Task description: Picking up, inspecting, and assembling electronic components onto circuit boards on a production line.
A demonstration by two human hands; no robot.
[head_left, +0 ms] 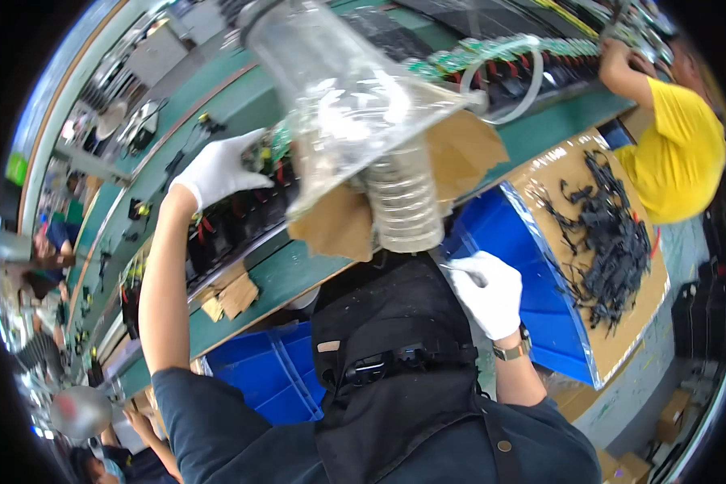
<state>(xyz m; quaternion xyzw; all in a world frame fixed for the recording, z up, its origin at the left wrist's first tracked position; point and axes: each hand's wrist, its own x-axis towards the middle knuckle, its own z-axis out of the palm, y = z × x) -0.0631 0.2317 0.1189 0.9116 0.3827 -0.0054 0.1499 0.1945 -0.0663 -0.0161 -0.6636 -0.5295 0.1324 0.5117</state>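
Note:
My left hand, in a white glove, reaches to the row of green circuit boards on the bench. Its thumb and fingers are apart beside the boards, and I see nothing held between them. My right hand, also gloved, is low in front of my black apron, next to a blue bin. Its fingers are pinched together; a small thin greyish thing seems to show at the tips, too small to name. A clear plastic hood with a ribbed hose hangs between my hands and hides part of the row.
A cardboard sheet bears a heap of black cabled parts beside the blue bin. Another blue bin stands at lower left. Brown cardboard lies beneath the hood. A person in a yellow shirt works at right.

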